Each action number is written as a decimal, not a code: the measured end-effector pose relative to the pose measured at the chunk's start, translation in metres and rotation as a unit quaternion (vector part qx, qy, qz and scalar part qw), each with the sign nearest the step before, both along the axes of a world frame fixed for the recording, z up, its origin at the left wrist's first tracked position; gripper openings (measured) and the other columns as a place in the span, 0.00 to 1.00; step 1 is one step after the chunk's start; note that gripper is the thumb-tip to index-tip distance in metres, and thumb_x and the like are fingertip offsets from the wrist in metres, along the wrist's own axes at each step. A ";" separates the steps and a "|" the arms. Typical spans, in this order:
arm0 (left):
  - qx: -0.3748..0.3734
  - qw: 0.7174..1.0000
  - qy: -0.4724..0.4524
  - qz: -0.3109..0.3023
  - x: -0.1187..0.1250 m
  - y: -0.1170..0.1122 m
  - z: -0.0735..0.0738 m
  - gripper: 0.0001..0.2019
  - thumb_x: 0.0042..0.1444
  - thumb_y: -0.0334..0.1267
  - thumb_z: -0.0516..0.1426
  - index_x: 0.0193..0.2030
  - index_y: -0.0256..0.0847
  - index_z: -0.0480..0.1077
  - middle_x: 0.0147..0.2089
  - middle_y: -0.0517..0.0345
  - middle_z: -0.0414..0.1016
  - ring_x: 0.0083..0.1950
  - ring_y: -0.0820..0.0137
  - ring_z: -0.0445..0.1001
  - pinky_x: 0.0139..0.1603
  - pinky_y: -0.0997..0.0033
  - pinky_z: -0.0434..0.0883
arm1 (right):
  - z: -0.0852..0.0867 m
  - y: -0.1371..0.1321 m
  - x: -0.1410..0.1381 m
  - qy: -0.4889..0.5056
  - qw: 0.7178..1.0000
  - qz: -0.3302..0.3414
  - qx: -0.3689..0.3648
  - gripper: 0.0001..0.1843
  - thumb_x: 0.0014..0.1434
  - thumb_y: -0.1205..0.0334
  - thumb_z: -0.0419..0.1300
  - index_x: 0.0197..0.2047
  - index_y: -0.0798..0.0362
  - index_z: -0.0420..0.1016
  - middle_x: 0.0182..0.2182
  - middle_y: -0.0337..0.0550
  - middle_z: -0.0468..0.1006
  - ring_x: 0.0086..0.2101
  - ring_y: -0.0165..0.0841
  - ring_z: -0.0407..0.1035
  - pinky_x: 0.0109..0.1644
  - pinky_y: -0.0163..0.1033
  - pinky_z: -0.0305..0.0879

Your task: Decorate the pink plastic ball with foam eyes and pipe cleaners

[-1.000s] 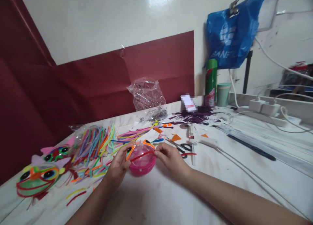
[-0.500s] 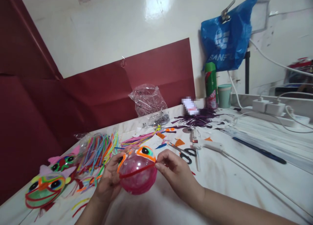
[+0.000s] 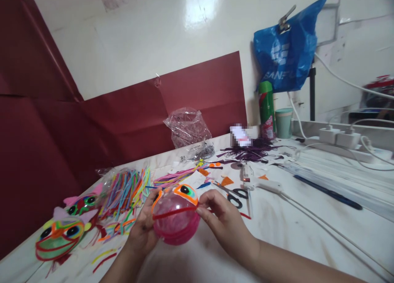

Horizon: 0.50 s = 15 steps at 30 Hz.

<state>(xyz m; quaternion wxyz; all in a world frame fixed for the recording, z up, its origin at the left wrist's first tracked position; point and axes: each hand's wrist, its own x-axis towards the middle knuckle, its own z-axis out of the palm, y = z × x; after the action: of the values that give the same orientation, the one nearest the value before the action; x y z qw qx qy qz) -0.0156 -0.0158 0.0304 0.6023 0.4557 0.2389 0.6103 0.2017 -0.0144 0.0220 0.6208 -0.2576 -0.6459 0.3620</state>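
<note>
A clear and pink plastic ball (image 3: 176, 227) with orange-rimmed eyes is held up over the table at the lower middle. My left hand (image 3: 144, 223) is wrapped around its left side. A red pipe cleaner (image 3: 175, 213) runs across the front of the ball. My right hand (image 3: 223, 217) pinches its right end between thumb and forefinger, right beside the eye. Just beyond my right hand lie black-handled scissors (image 3: 235, 196) and a white hot glue gun (image 3: 261, 183).
Two finished-looking decorated balls, a green one (image 3: 60, 240) and a red one (image 3: 81, 205), sit at left by a bundle of colourful pipe cleaners (image 3: 126, 190). Purple tassels (image 3: 250, 151) lie at the back. A power strip (image 3: 366, 149) and the glue gun's cord (image 3: 326, 231) occupy the right.
The view has shifted slightly, so the whole scene sits a little lower and to the right. Both hands keep their hold on the ball and the red pipe cleaner.
</note>
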 end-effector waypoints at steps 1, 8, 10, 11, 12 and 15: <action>-0.005 1.000 -0.002 0.000 0.000 0.001 -0.002 0.35 0.35 0.30 0.65 0.55 0.49 0.69 0.46 0.53 0.80 0.41 0.59 0.78 0.47 0.58 0.74 | -0.001 0.000 0.000 -0.004 1.000 -0.004 0.012 0.01 0.56 0.64 0.57 0.32 0.50 0.69 0.29 0.38 0.73 0.30 0.31 0.67 0.35 0.35 0.64; -0.028 0.999 -0.013 0.015 0.000 0.004 -0.006 0.36 0.35 0.32 0.66 0.56 0.48 0.68 0.44 0.53 0.80 0.39 0.59 0.78 0.45 0.58 0.74 | -0.004 0.003 0.000 -0.032 0.999 -0.009 0.023 0.02 0.57 0.64 0.56 0.33 0.50 0.70 0.28 0.38 0.73 0.30 0.32 0.67 0.35 0.35 0.63; -0.036 0.999 -0.014 0.017 0.002 0.004 -0.004 0.37 0.33 0.29 0.65 0.56 0.49 0.69 0.45 0.54 0.80 0.38 0.61 0.78 0.44 0.59 0.74 | -0.005 0.005 0.000 -0.033 0.999 -0.006 0.013 0.02 0.56 0.64 0.56 0.33 0.50 0.70 0.28 0.38 0.72 0.30 0.32 0.66 0.35 0.35 0.63; -0.038 0.999 -0.014 0.018 0.003 0.004 -0.003 0.38 0.32 0.28 0.65 0.56 0.49 0.69 0.45 0.54 0.80 0.38 0.60 0.78 0.44 0.59 0.74 | -0.005 0.005 0.000 -0.032 0.999 -0.003 0.005 0.02 0.56 0.64 0.56 0.33 0.50 0.70 0.28 0.38 0.72 0.30 0.32 0.66 0.35 0.35 0.63; -0.040 0.999 -0.014 0.019 0.004 0.003 -0.003 0.38 0.31 0.28 0.65 0.55 0.49 0.69 0.45 0.54 0.80 0.39 0.59 0.78 0.45 0.59 0.74 | -0.005 0.006 -0.001 -0.031 1.000 0.002 -0.005 0.02 0.56 0.63 0.57 0.32 0.50 0.70 0.28 0.38 0.71 0.30 0.32 0.66 0.35 0.36 0.62; -0.039 0.999 -0.014 0.021 0.006 0.004 -0.002 0.38 0.30 0.28 0.65 0.55 0.48 0.69 0.46 0.53 0.79 0.44 0.55 0.77 0.46 0.57 0.73 | -0.005 0.008 -0.001 -0.023 0.999 0.026 -0.039 0.03 0.55 0.61 0.57 0.32 0.51 0.69 0.27 0.38 0.70 0.29 0.32 0.64 0.35 0.36 0.61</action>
<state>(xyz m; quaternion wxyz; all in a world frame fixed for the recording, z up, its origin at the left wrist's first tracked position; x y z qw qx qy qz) -0.0099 -0.0118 0.0283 0.6102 0.4183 0.2635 0.6191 0.2008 -0.0062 0.0165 0.5858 -0.2729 -0.6518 0.3968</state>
